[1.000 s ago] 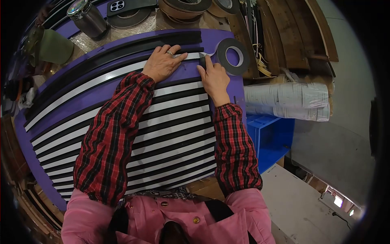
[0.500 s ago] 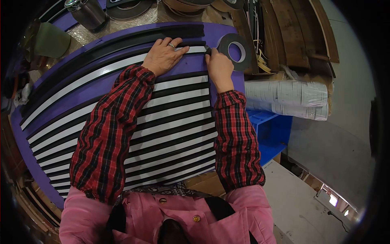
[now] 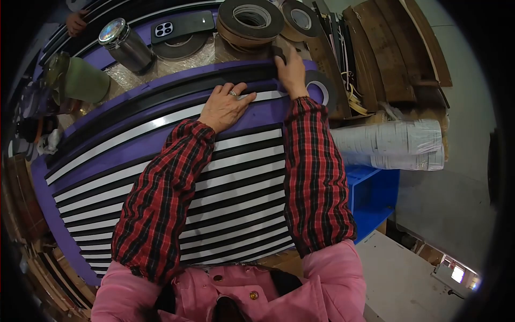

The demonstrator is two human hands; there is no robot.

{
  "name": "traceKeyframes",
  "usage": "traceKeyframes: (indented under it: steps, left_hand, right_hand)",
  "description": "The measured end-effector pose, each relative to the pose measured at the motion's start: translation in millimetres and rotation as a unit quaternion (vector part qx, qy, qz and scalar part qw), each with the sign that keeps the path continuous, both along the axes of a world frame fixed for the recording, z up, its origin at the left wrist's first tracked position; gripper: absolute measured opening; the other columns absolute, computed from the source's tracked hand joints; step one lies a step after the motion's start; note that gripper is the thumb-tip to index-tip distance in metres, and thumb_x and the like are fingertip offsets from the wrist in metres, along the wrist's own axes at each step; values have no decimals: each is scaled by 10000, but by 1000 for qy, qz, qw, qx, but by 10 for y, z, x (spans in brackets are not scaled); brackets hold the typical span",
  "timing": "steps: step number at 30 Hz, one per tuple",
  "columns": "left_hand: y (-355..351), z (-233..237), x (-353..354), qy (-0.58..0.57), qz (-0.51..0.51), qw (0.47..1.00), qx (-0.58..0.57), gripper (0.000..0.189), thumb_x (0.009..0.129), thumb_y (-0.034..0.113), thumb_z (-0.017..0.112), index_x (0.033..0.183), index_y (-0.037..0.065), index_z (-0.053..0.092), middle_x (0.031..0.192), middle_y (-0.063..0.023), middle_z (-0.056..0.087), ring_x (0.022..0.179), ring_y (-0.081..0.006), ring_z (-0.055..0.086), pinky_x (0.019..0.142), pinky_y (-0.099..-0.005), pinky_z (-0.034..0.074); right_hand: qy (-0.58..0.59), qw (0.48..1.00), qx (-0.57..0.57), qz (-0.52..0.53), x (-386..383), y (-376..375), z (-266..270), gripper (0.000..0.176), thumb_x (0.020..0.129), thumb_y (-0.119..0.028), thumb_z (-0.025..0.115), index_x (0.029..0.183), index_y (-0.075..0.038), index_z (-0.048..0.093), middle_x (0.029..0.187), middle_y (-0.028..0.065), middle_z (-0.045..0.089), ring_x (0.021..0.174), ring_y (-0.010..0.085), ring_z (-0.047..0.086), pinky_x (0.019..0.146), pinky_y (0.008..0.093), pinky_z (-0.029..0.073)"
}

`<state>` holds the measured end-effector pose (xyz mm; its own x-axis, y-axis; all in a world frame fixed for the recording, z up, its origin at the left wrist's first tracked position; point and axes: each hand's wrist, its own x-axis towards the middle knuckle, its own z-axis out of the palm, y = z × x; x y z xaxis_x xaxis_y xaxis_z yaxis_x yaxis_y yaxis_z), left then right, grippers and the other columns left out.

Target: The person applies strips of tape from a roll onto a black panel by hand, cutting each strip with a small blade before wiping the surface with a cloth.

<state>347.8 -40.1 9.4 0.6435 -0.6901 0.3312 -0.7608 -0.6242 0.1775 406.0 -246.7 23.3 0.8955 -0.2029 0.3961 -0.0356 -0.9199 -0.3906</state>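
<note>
My left hand (image 3: 224, 107) lies with its fingers spread on a long black strip with a white face (image 3: 153, 122), near that strip's right end. Beyond it, my right hand (image 3: 291, 67) has its fingers closed round a small dark object (image 3: 279, 52), too small to name, at the purple board's top edge. Several more black-and-white strips (image 3: 241, 163) lie side by side on the purple board (image 3: 42, 188). A grey tape roll (image 3: 332, 91) sits right of my right wrist, partly behind it.
Large tape rolls (image 3: 257, 40), a phone (image 3: 182, 28), a metal jar (image 3: 129, 51) and a green container (image 3: 88, 80) stand behind the board. Cardboard (image 3: 378, 48), a wrapped white stack (image 3: 394, 140) and a blue crate (image 3: 370, 198) are at right. Another person's hand (image 3: 76, 22) shows top left.
My right hand has moved up and away from the strip's right end with the dark object. My left hand stays on the strip. The view has shifted, showing more of the far side.
</note>
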Motion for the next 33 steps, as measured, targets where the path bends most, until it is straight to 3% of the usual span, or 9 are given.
traceKeyframes:
  steps: [4,6,10,13,17,21,26,31,33]
  left_hand:
    - [-4,19,-30,31,6,999,6,303,820,233,454,1121,234,488,1087,-41,444,927,-201,435,802,-306,341]
    - [-15,-6,-32,23,2,999,24,310,823,231,447,1129,263,480,1105,-47,439,942,-209,432,810,-309,339]
    - [-10,5,-55,-6,0,999,33,305,829,236,437,1129,271,483,1117,-46,437,947,-208,433,810,-305,339]
    - [-32,38,-12,39,-2,998,52,329,832,215,451,1152,291,460,1117,-56,437,960,-232,440,821,-329,348]
    - [-26,51,-34,61,-7,997,37,300,831,215,456,1125,274,476,1134,-70,429,977,-247,437,831,-326,346]
    - [257,145,-63,-32,-1,984,-173,222,755,151,555,976,131,548,1042,-97,499,909,-264,486,756,-377,381]
    - [1793,97,-315,19,341,940,-14,141,776,185,514,785,56,571,824,-79,557,825,-258,509,702,-360,385]
    - [2043,216,-613,154,203,965,-55,232,834,212,461,857,1,553,819,-91,564,747,-278,538,696,-368,422]
    - [1841,664,-771,398,204,707,-548,298,872,284,440,922,6,534,800,-42,552,744,-173,544,697,-294,439]
  right_hand:
    - [47,991,-25,-123,-594,-205,89,497,714,-332,601,1018,45,490,958,239,519,921,382,488,779,433,394]
    - [266,943,-52,-192,-787,-210,61,532,676,-416,612,933,44,543,942,238,527,894,366,503,769,428,393]
    - [121,967,-101,-200,-670,-19,-146,508,638,-421,625,826,47,566,862,220,554,865,343,518,770,421,377]
    - [-60,960,155,-223,-650,2,119,513,632,-314,665,942,50,480,865,208,547,848,331,534,726,402,419]
    - [-356,838,414,6,-814,57,1243,382,694,-103,667,974,45,453,853,88,529,735,161,519,677,259,427]
    - [-104,749,637,149,-1016,174,1170,349,664,-14,664,961,18,485,833,55,511,784,138,507,725,247,411]
    - [-4,622,746,239,-1216,649,694,358,653,-23,654,962,-21,474,883,83,507,852,203,516,808,312,408]
    - [-32,596,763,249,-1127,1844,727,389,664,14,649,1000,-37,460,920,83,532,888,191,519,826,308,402]
    - [-28,644,722,251,-1180,2250,812,356,675,-10,658,977,-36,470,920,73,532,871,167,513,788,278,409]
